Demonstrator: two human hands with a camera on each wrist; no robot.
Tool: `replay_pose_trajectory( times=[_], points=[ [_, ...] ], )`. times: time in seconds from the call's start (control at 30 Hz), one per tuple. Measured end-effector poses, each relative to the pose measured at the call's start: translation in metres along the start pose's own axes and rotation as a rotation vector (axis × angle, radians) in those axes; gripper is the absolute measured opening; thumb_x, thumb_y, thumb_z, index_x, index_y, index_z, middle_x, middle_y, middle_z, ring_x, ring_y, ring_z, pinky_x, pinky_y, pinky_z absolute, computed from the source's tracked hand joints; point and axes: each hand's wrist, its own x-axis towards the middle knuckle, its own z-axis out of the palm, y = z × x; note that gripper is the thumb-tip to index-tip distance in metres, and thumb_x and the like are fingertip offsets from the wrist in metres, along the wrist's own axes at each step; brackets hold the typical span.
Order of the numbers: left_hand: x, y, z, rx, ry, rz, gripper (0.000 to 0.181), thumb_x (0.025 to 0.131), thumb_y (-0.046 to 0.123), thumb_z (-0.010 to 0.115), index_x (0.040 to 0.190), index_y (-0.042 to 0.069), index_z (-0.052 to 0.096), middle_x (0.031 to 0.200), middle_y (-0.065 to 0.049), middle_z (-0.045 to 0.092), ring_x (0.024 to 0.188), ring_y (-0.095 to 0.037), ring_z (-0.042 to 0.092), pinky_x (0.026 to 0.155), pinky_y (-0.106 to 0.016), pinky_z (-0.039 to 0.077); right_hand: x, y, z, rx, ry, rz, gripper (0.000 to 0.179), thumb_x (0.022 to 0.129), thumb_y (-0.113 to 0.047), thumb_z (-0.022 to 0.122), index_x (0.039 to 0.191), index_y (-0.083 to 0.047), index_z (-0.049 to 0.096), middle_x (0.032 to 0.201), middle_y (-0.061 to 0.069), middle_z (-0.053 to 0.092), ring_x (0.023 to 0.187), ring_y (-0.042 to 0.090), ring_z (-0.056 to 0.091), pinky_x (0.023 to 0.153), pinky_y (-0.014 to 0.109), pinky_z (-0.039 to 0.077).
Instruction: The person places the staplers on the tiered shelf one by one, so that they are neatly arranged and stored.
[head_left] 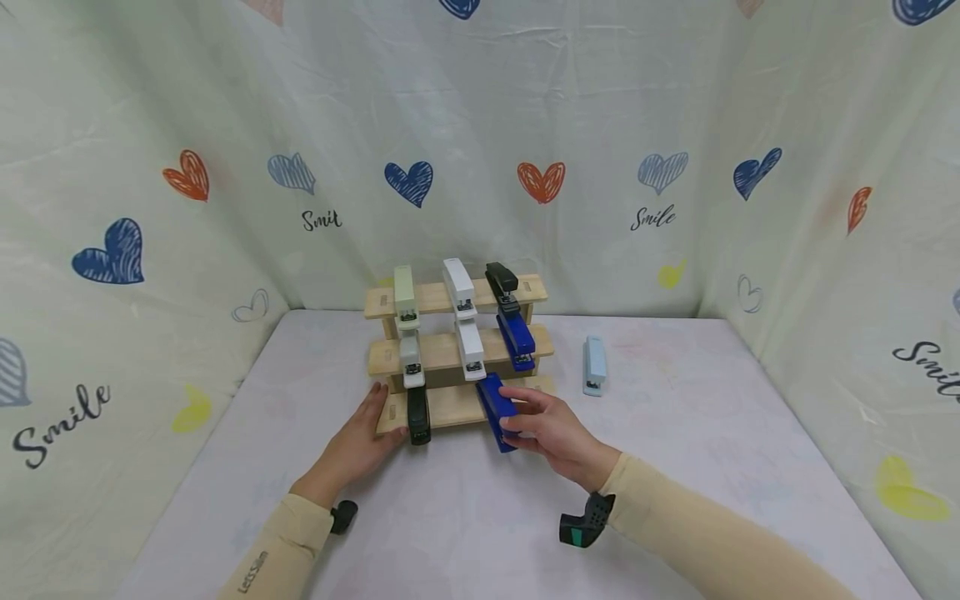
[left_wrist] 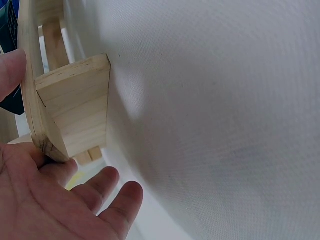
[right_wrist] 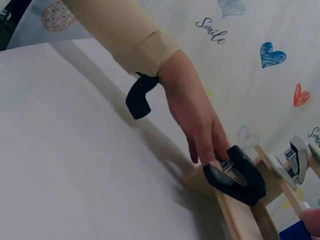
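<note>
A blue stapler [head_left: 496, 407] lies over the right part of the bottom shelf of a three-tier wooden rack [head_left: 453, 407], its near end past the shelf's front edge. My right hand [head_left: 558, 433] pinches it from the right side. At the other end of that shelf, my left hand [head_left: 363, 437] holds the rack's corner. In the left wrist view, the thumb [left_wrist: 11, 72] is on one side of the plank and the fingers [left_wrist: 97, 185] are around its end. Close to this thumb sits a black stapler [head_left: 417, 417] on the bottom shelf.
On the middle shelf are a grey stapler [head_left: 411, 358], a white stapler [head_left: 470, 350] and another blue stapler [head_left: 516, 340]. The top shelf bears pale green [head_left: 405, 293], white [head_left: 459, 286] and black staplers [head_left: 502, 279]. A light blue stapler [head_left: 595, 362] stands on the table, right of the rack.
</note>
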Motion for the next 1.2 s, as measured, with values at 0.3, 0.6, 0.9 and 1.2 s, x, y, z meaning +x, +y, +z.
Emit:
replay_pose_trajectory(
  times=[0.3, 0.6, 0.9, 1.2],
  points=[
    [0.002, -0.003, 0.002, -0.009, -0.008, -0.007, 0.085, 0.100, 0.040, 0.058, 0.158, -0.003, 0.013, 0.163, -0.023, 0.009, 0.146, -0.043, 0.016, 0.114, -0.059, 0.023, 0.007, 0.000, 0.016, 0.026, 0.020, -0.011, 0.050, 0.093, 0.004, 0.065, 0.141, -0.006, 0.056, 0.140, 0.023, 0.043, 0.117, 0.035, 0.056, 0.094, 0.046, 0.052],
    [0.002, -0.003, 0.001, -0.011, -0.008, -0.004, 0.084, 0.100, 0.038, 0.058, 0.158, -0.003, 0.011, 0.164, -0.022, 0.008, 0.147, -0.042, 0.014, 0.115, -0.058, 0.021, 0.013, 0.003, 0.030, 0.052, 0.054, -0.021, 0.050, 0.090, 0.006, 0.067, 0.138, -0.005, 0.058, 0.128, 0.021, 0.050, 0.105, 0.029, 0.060, 0.091, 0.043, 0.054],
    [0.002, -0.004, 0.001, -0.013, -0.007, 0.003, 0.085, 0.100, 0.038, 0.058, 0.158, -0.003, 0.011, 0.164, -0.022, 0.008, 0.148, -0.041, 0.014, 0.115, -0.057, 0.021, 0.019, 0.006, 0.036, 0.036, 0.074, -0.013, 0.051, 0.090, 0.004, 0.068, 0.139, -0.009, 0.058, 0.130, 0.020, 0.050, 0.108, 0.030, 0.059, 0.092, 0.044, 0.054],
    [0.004, -0.005, 0.002, -0.010, -0.005, -0.009, 0.085, 0.100, 0.039, 0.059, 0.158, -0.002, 0.012, 0.164, -0.021, 0.008, 0.147, -0.042, 0.015, 0.114, -0.058, 0.022, 0.023, 0.007, 0.040, 0.031, 0.099, -0.027, 0.051, 0.089, 0.005, 0.069, 0.137, -0.008, 0.059, 0.125, 0.020, 0.052, 0.104, 0.029, 0.060, 0.090, 0.043, 0.055]
  ],
)
